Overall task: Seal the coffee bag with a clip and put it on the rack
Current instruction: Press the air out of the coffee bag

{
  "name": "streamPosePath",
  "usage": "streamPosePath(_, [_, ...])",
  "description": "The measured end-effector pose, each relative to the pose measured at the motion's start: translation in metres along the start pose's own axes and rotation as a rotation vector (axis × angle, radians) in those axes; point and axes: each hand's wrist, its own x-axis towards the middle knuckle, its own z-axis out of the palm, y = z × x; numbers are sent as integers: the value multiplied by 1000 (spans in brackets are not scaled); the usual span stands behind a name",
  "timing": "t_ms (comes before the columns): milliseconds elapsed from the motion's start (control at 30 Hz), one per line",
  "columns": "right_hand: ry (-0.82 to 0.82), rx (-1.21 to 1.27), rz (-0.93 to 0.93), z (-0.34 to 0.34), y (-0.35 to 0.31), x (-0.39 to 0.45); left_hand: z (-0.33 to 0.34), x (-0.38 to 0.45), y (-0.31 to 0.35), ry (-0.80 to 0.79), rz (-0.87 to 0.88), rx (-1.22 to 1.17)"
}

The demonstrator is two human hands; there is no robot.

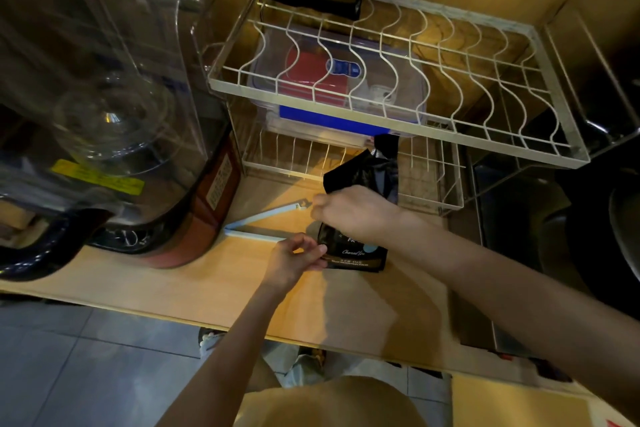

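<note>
Pinching the open clip point(263, 222), left fingers point(313, 250) meet the coffee bag point(356, 253), gripped by the right hand point(353, 213); blender point(114, 107) crowds left, rack point(398, 80) behind.

black coffee bag point(358, 250), pale blue clip point(258, 224), white wire rack point(391, 90)

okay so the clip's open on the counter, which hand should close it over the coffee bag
Probably the left. The left hand already pinches the near arm of the open clip, while the right hand is busy gripping the coffee bag upright on the counter.
</note>
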Motion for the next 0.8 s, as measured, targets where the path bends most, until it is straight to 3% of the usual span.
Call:
streamPosePath(100, [-215, -194, 10, 0, -2, 16, -1, 0, -1, 8, 13, 12])
streamPosePath(267, [-238, -304, -9, -4, 6, 16, -1, 1, -4, 19, 59, 24])
streamPosePath(567, [-291, -164, -35, -21, 19, 10, -3, 0, -6, 11, 82, 105])
streamPosePath(800, [-121, 38, 39, -16, 36, -1, -8, -7, -12, -2, 255, 479])
